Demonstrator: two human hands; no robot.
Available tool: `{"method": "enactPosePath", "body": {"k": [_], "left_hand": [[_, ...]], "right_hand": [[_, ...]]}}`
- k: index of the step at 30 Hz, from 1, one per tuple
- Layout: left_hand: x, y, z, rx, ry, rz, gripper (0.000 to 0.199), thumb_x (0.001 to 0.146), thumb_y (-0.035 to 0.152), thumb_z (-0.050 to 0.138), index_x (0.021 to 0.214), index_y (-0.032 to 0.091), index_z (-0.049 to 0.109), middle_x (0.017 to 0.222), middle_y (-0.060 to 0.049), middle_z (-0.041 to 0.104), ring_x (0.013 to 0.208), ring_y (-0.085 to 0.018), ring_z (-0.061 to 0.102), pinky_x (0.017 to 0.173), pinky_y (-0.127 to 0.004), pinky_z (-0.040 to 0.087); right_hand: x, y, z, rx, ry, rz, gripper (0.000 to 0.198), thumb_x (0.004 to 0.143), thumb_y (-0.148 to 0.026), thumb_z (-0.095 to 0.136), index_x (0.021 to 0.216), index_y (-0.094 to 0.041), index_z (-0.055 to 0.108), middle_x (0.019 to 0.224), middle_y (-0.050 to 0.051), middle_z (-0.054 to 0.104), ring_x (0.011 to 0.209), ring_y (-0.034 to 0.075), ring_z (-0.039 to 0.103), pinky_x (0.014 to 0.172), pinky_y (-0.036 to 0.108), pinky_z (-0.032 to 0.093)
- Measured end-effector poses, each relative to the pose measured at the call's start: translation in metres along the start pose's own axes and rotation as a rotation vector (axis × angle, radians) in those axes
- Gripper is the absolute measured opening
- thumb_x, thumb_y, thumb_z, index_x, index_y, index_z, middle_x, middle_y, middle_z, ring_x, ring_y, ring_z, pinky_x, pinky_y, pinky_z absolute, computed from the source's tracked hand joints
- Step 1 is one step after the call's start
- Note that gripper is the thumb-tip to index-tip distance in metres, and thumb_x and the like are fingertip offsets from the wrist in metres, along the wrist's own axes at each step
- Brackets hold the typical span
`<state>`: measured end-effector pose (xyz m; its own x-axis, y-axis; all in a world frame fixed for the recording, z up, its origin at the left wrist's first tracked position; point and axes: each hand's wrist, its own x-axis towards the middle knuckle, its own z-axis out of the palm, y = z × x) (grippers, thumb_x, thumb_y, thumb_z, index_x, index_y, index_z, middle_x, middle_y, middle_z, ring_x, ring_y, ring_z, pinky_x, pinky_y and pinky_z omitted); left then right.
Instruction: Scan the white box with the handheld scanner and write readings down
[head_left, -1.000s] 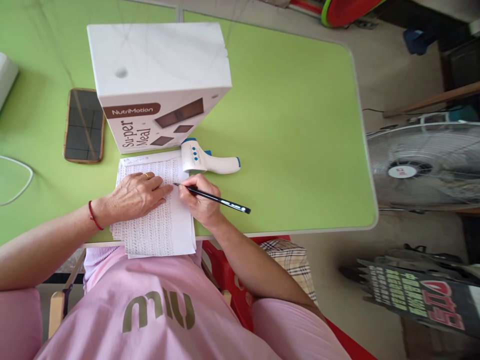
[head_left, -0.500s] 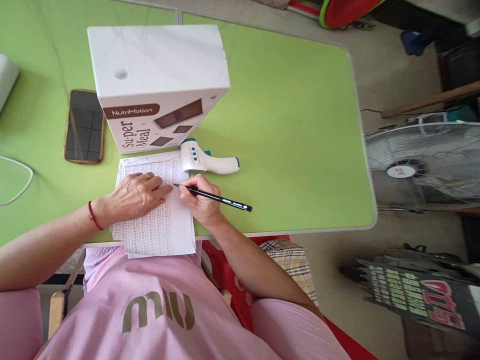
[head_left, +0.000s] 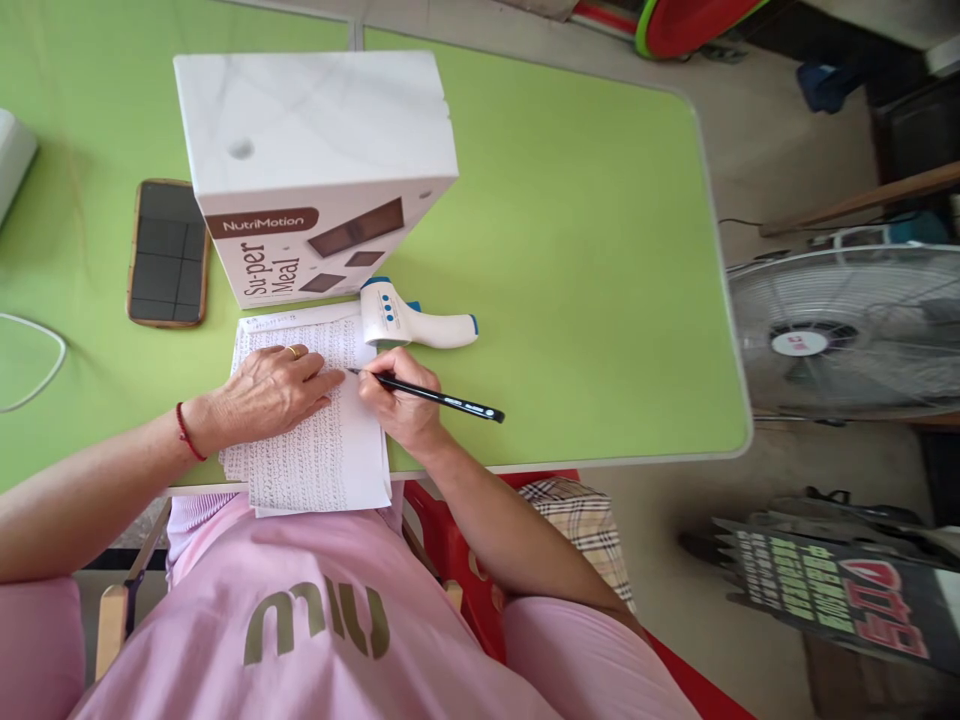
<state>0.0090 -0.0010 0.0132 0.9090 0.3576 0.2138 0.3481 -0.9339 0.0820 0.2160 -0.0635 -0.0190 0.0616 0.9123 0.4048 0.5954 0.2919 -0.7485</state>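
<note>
Almost unchanged from half a second back: right hand (head_left: 401, 400) shifted barely, pen (head_left: 431, 394) lying a touch flatter, tip still on the paper (head_left: 330, 455). Fingers of the right hand clenched round the pen near its tip, far end sticking out to the right over the green table (head_left: 585, 250). Left hand (head_left: 266, 392) as before, flat on the paper, fingers loosely spread, gripping nothing, fingertips just beside the pen tip. Paper at the near table edge, overhanging toward the lap, covered in dense handwriting too small to read. Behind it a white box (head_left: 315, 170) marked "NutriMotion" and "Super Meal". Thermometer (head_left: 412, 318) touching the paper's far corner. Phone (head_left: 167, 252) left of the box. On the pink shirt (head_left: 322, 620), "miu" upside down. Fan (head_left: 847, 335) at right, off the table.
</note>
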Motion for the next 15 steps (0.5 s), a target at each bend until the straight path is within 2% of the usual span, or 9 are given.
{"method": "enactPosePath", "body": {"k": [8,15], "left_hand": [[-0.0003,-0.0004,-0.0004,0.007,0.005,0.009,0.027,0.107,0.026,0.041,0.110,0.018,0.066,0.079,-0.003,0.063,0.060,-0.019,0.056,0.053,-0.033,0.042],[-0.0005,-0.0014,-0.0001,0.017,0.014,0.014,0.023,0.106,0.026,0.045,0.110,0.018,0.066,0.079,-0.003,0.063,0.060,-0.019,0.057,0.053,-0.032,0.041]], "right_hand": [[0.0001,0.0006,0.0013,0.028,0.034,-0.042,0.014,0.087,-0.022,0.056,0.075,-0.025,0.051,0.059,-0.007,0.057,0.050,0.010,0.050,0.050,0.025,0.043],[-0.0002,0.0015,0.0015,0.016,0.041,-0.012,0.014,0.087,-0.023,0.057,0.075,-0.026,0.050,0.058,-0.007,0.055,0.050,0.011,0.050,0.051,0.026,0.045]]}}
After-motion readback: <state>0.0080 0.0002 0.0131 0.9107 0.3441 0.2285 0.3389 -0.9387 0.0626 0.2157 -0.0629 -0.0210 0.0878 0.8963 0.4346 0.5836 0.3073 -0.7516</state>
